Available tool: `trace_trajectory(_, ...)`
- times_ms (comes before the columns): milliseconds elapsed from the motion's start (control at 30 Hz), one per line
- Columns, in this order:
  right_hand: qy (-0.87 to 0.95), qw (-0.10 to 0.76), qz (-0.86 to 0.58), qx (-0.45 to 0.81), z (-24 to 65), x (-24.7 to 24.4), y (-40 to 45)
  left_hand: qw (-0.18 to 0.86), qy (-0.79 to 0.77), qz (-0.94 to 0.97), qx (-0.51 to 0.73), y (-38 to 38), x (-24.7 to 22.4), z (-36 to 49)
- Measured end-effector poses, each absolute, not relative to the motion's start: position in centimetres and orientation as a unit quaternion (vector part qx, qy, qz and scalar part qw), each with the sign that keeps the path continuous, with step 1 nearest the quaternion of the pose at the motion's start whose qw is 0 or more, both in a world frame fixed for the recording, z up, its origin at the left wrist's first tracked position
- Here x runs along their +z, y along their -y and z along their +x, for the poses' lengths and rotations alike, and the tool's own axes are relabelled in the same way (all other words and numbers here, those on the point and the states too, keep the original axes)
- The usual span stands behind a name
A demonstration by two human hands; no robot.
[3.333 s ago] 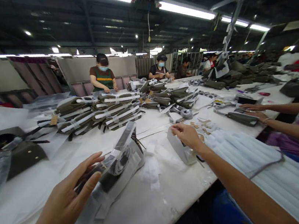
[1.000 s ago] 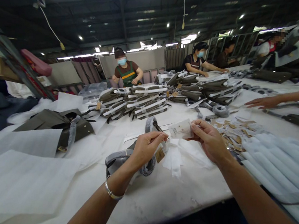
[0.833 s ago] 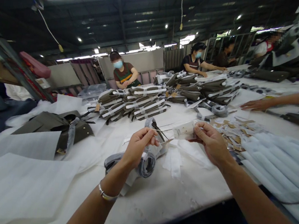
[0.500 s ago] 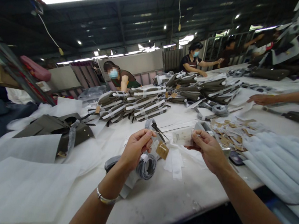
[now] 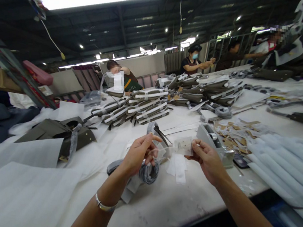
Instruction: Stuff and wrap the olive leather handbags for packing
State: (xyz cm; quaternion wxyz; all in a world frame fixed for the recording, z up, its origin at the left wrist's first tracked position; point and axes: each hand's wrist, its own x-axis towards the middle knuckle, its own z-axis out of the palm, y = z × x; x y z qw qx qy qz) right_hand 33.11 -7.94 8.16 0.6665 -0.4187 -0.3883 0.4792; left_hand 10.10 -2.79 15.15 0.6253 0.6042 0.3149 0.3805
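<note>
My right hand (image 5: pixel 208 160) pinches a small clear plastic bag (image 5: pixel 183 145) between thumb and fingers; pale contents with faint markings show through it. Left of it, my left hand (image 5: pixel 140 154) has its fingers curled and slightly blurred. A thin white string (image 5: pixel 163 150) appears to run from these fingers toward the bag. Just beyond and under my left hand lie a plastic-wrapped grey strap (image 5: pixel 151 128) with a dark end and a wrapped grey coil (image 5: pixel 149 172). White paper slips (image 5: pixel 179 170) rest on the table between my hands.
Flat dark bags with white foam strips (image 5: pixel 143 108) are piled across the table. A grey tape dispenser (image 5: pixel 212 141), brown tags (image 5: pixel 234 136) and white foam tubes (image 5: pixel 288 162) are at right. White foam sheets (image 5: pixel 16 192) and a dark bag (image 5: pixel 52 133) lie left. Co-workers (image 5: pixel 194 63) stand opposite.
The brown tag that hung by my left hand no longer shows. My left fingers have shifted down slightly. A co-worker's arm at right has left the view; another co-worker now lifts a dark bag with white wrapping.
</note>
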Motion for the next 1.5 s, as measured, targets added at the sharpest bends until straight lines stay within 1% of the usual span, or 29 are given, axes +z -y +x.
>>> trace_trajectory(167, 0.462, 0.669, -0.449, 0.371, 33.3, 9.2, 8.0, 0.664, -0.293, 0.673, 0.143, 3.6, 14.9, 10.5)
trace_trajectory(233, 0.496, 0.664, -0.463, 0.314, 33.4, 9.8, 8.2, 0.661, -0.279, 0.688, 0.107, 3.9, 14.7, 10.9)
trace_trajectory(300, 0.520, 0.662, -0.474, 0.261, 33.6, 10.3, 8.6, 0.644, -0.282, 0.699, 0.126, 4.1, 14.4, 11.3)
trace_trajectory(367, 0.535, 0.657, -0.488, 0.209, 33.8, 10.7, 9.4, 0.604, -0.308, 0.715, 0.172, 3.8, 13.9, 11.7)
trace_trajectory(400, 0.540, 0.653, -0.498, 0.181, 33.9, 10.8, 9.9, 0.567, -0.325, 0.729, 0.204, 3.6, 13.8, 11.8)
trace_trajectory(500, 0.570, 0.626, -0.522, 0.099, 34.1, 11.0, 11.6, 0.407, -0.345, 0.779, 0.328, 2.8, 14.1, 11.7)
trace_trajectory(533, 0.587, 0.616, -0.519, 0.078, 34.2, 11.0, 12.1, 0.366, -0.342, 0.785, 0.364, 2.6, 14.4, 11.6)
trace_trajectory(567, 0.607, 0.607, -0.509, 0.061, 34.2, 10.9, 12.6, 0.348, -0.336, 0.784, 0.388, 2.5, 14.9, 11.4)
trace_trajectory(633, 0.646, 0.594, -0.478, 0.033, 34.1, 10.5, 13.3, 0.381, -0.331, 0.762, 0.407, 2.4, 15.9, 11.0)
trace_trajectory(733, 0.694, 0.572, -0.437, -0.013, 33.7, 9.4, 13.6, 0.488, -0.321, 0.705, 0.402, 2.5, 17.1, 10.5)
trace_trajectory(867, 0.745, 0.546, -0.379, -0.064, 32.9, 7.7, 13.4, 0.591, -0.287, 0.639, 0.400, 2.4, 17.8, 10.0)
trace_trajectory(1033, 0.767, 0.536, -0.345, -0.065, 31.2, 5.9, 13.6, 0.708, -0.237, 0.508, 0.429, 2.0, 18.3, 9.3)
trace_trajectory(1133, 0.769, 0.540, -0.337, -0.055, 30.5, 5.0, 14.0, 0.738, -0.234, 0.459, 0.435, 2.1, 18.7, 9.0)
trace_trajectory(1233, 0.777, 0.534, -0.332, -0.010, 30.2, 4.8, 14.2, 0.733, -0.232, 0.472, 0.431, 2.6, 19.0, 9.1)
trace_trajectory(1300, 0.752, 0.555, -0.356, 0.031, 29.9, 5.5, 14.0, 0.719, -0.227, 0.509, 0.415, 3.1, 19.0, 9.4)
trace_trajectory(1400, 0.687, 0.587, -0.418, 0.097, 28.6, 7.7, 12.9, 0.690, -0.235, 0.566, 0.386, 3.8, 18.7, 10.0)
trace_trajectory(1500, 0.675, 0.582, -0.416, 0.180, 26.6, 10.1, 11.2, 0.677, -0.231, 0.587, 0.380, 4.3, 18.2, 10.6)
